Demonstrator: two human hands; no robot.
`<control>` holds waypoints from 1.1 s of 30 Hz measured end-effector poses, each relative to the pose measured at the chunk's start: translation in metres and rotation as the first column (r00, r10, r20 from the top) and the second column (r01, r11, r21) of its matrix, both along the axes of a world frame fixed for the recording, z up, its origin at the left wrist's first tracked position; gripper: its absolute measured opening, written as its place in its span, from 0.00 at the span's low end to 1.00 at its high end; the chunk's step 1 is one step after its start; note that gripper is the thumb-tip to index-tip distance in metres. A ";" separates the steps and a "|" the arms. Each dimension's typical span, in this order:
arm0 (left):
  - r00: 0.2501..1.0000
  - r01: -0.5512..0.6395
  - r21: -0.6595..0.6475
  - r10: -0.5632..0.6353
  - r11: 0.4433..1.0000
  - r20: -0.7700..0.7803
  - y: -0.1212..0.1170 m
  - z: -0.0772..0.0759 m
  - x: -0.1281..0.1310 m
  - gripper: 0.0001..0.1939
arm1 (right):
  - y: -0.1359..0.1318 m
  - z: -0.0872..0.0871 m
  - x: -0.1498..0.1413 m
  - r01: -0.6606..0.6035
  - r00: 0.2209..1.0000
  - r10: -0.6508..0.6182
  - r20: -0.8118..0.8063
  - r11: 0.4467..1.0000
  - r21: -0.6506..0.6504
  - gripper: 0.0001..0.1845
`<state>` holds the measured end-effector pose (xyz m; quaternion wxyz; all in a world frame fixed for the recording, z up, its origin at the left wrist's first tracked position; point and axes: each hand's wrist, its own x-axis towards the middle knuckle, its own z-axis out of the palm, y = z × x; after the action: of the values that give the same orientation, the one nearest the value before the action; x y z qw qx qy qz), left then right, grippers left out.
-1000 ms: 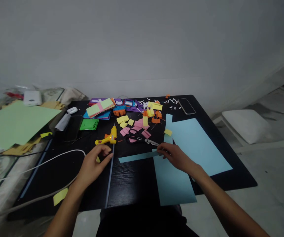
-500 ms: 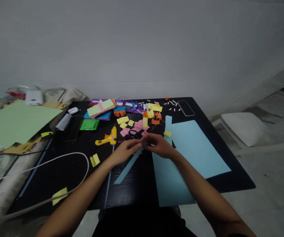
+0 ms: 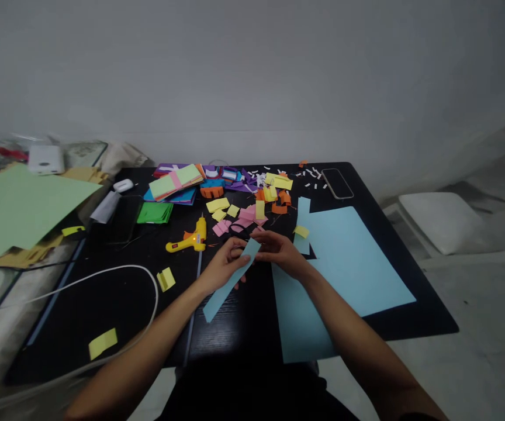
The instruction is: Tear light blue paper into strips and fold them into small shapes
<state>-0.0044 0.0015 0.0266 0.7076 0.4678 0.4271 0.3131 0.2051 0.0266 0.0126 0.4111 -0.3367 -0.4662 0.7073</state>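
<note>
A long light-blue paper strip [image 3: 228, 283] is lifted above the black table [image 3: 103, 292], slanting from its upper end down to the left. My left hand [image 3: 224, 264] is closed around the strip's upper part. My right hand [image 3: 281, 251] pinches the strip's top end. A large light-blue paper sheet [image 3: 344, 263] lies flat to the right of both hands. A yellow glue gun [image 3: 187, 240] lies just beyond my left hand, and pink and yellow paper scraps [image 3: 244, 215] lie behind the hands.
Stacks of coloured paper [image 3: 177, 184] and a phone [image 3: 338, 183] sit at the table's far edge. A white cable [image 3: 103, 278] loops across the left side, with yellow scraps [image 3: 102, 343] near it. A big green sheet [image 3: 20, 207] lies far left. A white cushion [image 3: 439, 219] sits on the floor.
My left hand left the table near the glue gun and joined my right hand on the blue strip. The strip was lifted off the table and turned from lying level to slanting.
</note>
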 end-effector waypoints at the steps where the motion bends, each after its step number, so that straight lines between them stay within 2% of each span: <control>1: 1.000 -0.010 0.023 0.010 1.000 0.001 -0.001 0.000 0.001 0.27 | 0.000 -0.001 -0.001 0.007 1.000 -0.007 -0.002 1.000 -0.009 0.28; 5: 0.998 -0.050 0.156 0.044 0.986 0.048 -0.003 -0.003 0.003 0.26 | -0.003 -0.003 -0.004 0.050 0.999 -0.050 0.008 0.998 -0.026 0.26; 7: 0.998 -0.044 0.179 0.037 0.983 0.044 -0.004 -0.003 0.002 0.27 | -0.003 -0.004 -0.005 0.056 0.998 -0.056 0.002 0.998 -0.040 0.26; 20: 0.998 0.000 0.171 -0.011 0.985 0.063 -0.001 -0.002 -0.001 0.25 | -0.002 -0.007 -0.006 0.061 0.998 -0.063 -0.031 0.995 -0.074 0.24; 26: 0.999 -0.004 0.159 -0.004 0.987 0.052 -0.002 -0.005 -0.002 0.25 | -0.002 -0.006 -0.007 0.115 0.991 -0.121 -0.057 0.989 -0.090 0.23; 33: 0.999 0.030 0.131 -0.034 0.991 0.029 -0.004 -0.008 -0.001 0.26 | -0.004 -0.002 -0.007 0.073 0.996 -0.076 -0.037 0.995 -0.071 0.21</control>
<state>-0.0054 -0.0025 0.0184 0.6872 0.5149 0.3868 0.3361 0.1986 0.0231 0.0109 0.4345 -0.3539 -0.4201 0.7138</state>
